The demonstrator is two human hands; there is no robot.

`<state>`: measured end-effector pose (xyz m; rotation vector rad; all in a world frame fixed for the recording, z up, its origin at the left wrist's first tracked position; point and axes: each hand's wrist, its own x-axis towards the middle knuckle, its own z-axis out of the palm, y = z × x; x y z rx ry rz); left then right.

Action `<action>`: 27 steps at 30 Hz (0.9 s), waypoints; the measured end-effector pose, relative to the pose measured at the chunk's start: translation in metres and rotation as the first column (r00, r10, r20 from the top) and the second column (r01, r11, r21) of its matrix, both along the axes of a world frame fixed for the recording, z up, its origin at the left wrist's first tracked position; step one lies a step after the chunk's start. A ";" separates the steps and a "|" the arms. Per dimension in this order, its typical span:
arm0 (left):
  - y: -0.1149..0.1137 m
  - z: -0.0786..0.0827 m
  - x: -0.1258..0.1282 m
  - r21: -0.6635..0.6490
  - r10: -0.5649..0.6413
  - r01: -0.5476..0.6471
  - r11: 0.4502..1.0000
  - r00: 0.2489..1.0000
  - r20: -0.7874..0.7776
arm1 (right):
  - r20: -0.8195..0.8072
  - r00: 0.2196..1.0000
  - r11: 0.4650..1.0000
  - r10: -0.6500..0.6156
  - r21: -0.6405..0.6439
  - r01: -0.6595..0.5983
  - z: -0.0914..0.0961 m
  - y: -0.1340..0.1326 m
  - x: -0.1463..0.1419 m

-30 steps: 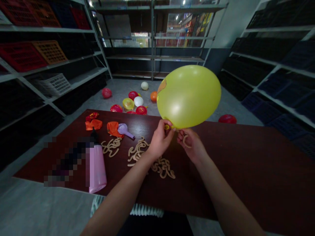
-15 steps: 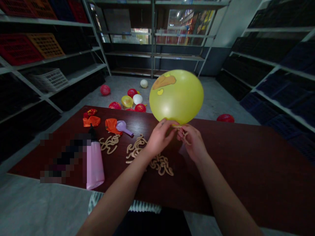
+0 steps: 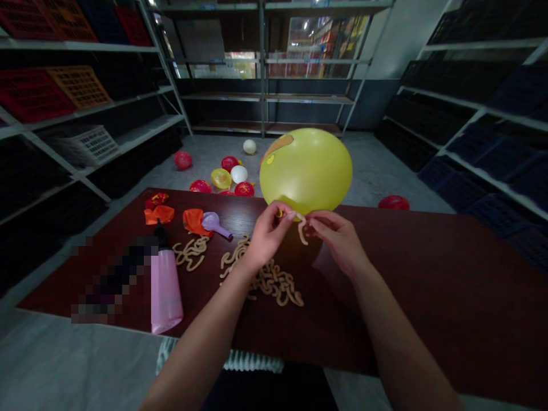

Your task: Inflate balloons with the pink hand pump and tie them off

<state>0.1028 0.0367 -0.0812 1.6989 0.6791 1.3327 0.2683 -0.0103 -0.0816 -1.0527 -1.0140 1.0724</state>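
A yellow balloon (image 3: 308, 168) with a brown printed patch floats above the table's far edge. My left hand (image 3: 269, 231) is closed in a pinch at the balloon's underside, with a small yellow bit of its neck between the fingers. A tan rubber band (image 3: 302, 229) hangs in a curl between my hands, its top at my left fingertips. My right hand (image 3: 338, 234) is closed, thumb and fingers pinched at the band's side just under the balloon. Below my left wrist lies a pile of similar tan rubber bands (image 3: 274, 282), partly hidden by my forearm.
On the left of the dark table (image 3: 428, 297) stand a pink pump (image 3: 166, 291), orange deflated balloons (image 3: 196, 221), a lilac deflated balloon (image 3: 216, 224) and more rubber bands (image 3: 191, 251). Several inflated balloons lie on the floor beyond. Shelves with crates (image 3: 79, 87) line the sides.
The balloon has turned, its brown patch shifting left, and sits slightly lower. The rubber band now hangs between my hands instead of from my right hand. My left hand has moved slightly left.
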 end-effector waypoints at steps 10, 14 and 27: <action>0.007 -0.006 0.003 -0.265 -0.147 0.192 0.945 0.972 0.182 | 0.284 0.957 0.996 -0.054 0.087 0.030 0.001 0.001 0.001; 0.004 0.000 0.004 -0.206 -0.192 0.209 0.956 0.976 0.103 | 0.463 0.875 0.990 -0.143 0.075 0.122 -0.001 -0.001 0.000; 0.001 0.000 0.000 0.117 -0.226 0.245 0.962 0.962 -0.150 | 0.434 0.886 0.985 -0.164 0.030 0.168 0.001 0.000 0.005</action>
